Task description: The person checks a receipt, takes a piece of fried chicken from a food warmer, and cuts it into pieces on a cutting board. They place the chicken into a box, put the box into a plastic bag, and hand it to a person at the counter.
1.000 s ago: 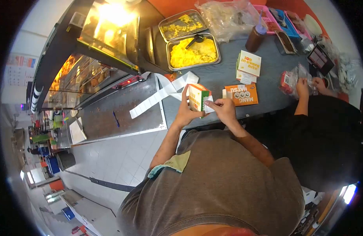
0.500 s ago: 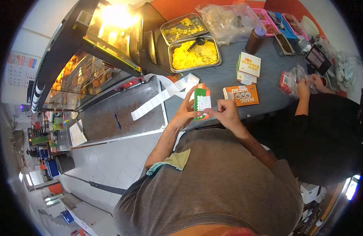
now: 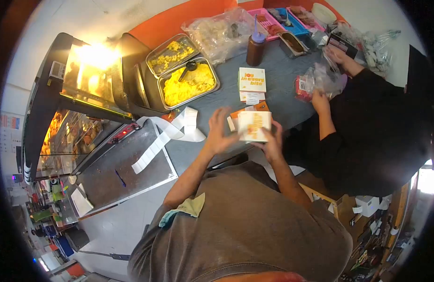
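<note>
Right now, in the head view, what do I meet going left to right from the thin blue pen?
Thin blue pen → long white paper strip → left hand → white square-faced carton in the right hand → crinkled red-and-clear plastic packaging.

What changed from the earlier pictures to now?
The small box moved to the person's right, over the orange box, and turned from its green side to its white face. The right hand holds it; the left hand looks to have let go. One co-worker's hand reached farther forward. The food trays, bottle and pen stayed put.
</note>
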`<act>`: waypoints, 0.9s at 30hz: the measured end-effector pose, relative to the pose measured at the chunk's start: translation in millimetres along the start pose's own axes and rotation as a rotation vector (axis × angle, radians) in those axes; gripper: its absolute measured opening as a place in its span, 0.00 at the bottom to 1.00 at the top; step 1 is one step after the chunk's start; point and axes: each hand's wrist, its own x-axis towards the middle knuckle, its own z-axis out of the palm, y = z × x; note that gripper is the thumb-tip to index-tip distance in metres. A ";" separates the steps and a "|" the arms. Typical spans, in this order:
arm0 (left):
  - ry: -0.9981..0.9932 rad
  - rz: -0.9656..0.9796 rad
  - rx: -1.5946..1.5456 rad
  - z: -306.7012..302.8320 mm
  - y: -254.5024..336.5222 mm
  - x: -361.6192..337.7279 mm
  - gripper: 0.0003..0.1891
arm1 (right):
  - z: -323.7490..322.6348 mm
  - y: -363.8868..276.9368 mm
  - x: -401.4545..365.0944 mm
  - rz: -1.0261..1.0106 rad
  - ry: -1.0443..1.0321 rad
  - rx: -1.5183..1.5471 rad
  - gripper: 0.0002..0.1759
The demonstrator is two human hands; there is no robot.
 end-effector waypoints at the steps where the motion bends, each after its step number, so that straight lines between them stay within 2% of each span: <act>1: 0.209 -0.290 -0.199 24.8 -22.0 5.0 0.48 | -13.4 0.2 8.5 -0.008 0.124 0.135 0.28; 2: 0.220 -0.287 -0.198 39.9 -42.6 5.4 0.48 | -27.0 -0.6 17.1 0.005 0.237 0.165 0.29; 4: -0.069 -0.985 -0.615 57.3 -67.1 0.6 0.45 | -64.9 -4.4 30.5 0.113 0.169 0.235 0.28; 5: -0.067 -0.989 -0.612 61.2 -64.0 -4.3 0.45 | -79.9 -2.4 31.7 0.118 0.167 0.235 0.28; 7: -0.156 -0.607 -0.690 74.3 -55.0 -4.8 0.44 | -96.9 0.2 37.1 0.090 0.123 0.223 0.29; 8: -0.158 -0.610 -0.689 77.5 -38.3 2.1 0.44 | -94.0 -4.3 36.0 0.092 0.124 0.224 0.29; 10: -0.324 -0.196 -0.342 80.3 6.2 16.5 0.38 | -86.0 -16.6 29.4 0.031 0.343 0.171 0.32; 11: -0.325 -0.198 -0.347 88.3 4.6 20.0 0.38 | -86.0 -16.8 34.0 0.032 0.347 0.167 0.32; 13: -0.311 0.261 -0.064 106.4 -4.9 24.5 0.29 | -87.4 -15.8 49.5 -0.199 0.307 0.188 0.29; 14: -0.306 0.262 -0.069 110.6 -9.8 24.8 0.29 | -85.6 -16.1 58.8 -0.204 0.307 0.181 0.29; 16: -0.393 0.284 -0.158 108.8 -22.1 17.3 0.20 | -77.3 -14.2 73.7 -0.480 0.086 -0.348 0.25; 17: -0.434 0.181 -0.209 97.3 -21.5 11.4 0.16 | -64.4 -17.2 77.1 -0.472 -0.038 -0.400 0.25; 18: -0.433 0.183 -0.212 93.1 -25.3 2.2 0.16 | -51.4 -20.8 81.6 -0.465 -0.163 -0.450 0.25; 20: 0.185 -0.051 -0.190 94.6 -38.2 -15.7 0.16 | -51.2 9.8 116.1 -0.494 -0.227 -0.647 0.30; 21: 0.329 -0.238 -0.148 103.1 -49.4 -15.6 0.19 | -48.7 7.7 118.3 -0.429 -0.181 -0.992 0.39; 22: 0.335 -0.235 -0.150 108.0 -48.8 -10.4 0.19 | -47.7 14.0 118.2 -0.435 -0.183 -0.995 0.39; 24: 0.118 -0.506 -0.999 116.3 -45.1 10.0 0.26 | -46.2 32.6 120.7 -0.328 0.146 -0.759 0.46; 25: 0.008 -0.526 -0.898 105.3 -38.2 13.5 0.37 | -44.2 26.2 117.2 -0.208 -0.097 -0.671 0.47; 26: -0.021 -0.522 -0.910 107.6 -55.0 5.5 0.37 | -39.0 21.1 104.5 -0.208 -0.066 -0.671 0.47; 27: -0.070 -0.500 -0.843 106.5 -78.2 0.6 0.38 | -28.9 17.0 93.5 -0.054 -0.141 -0.768 0.47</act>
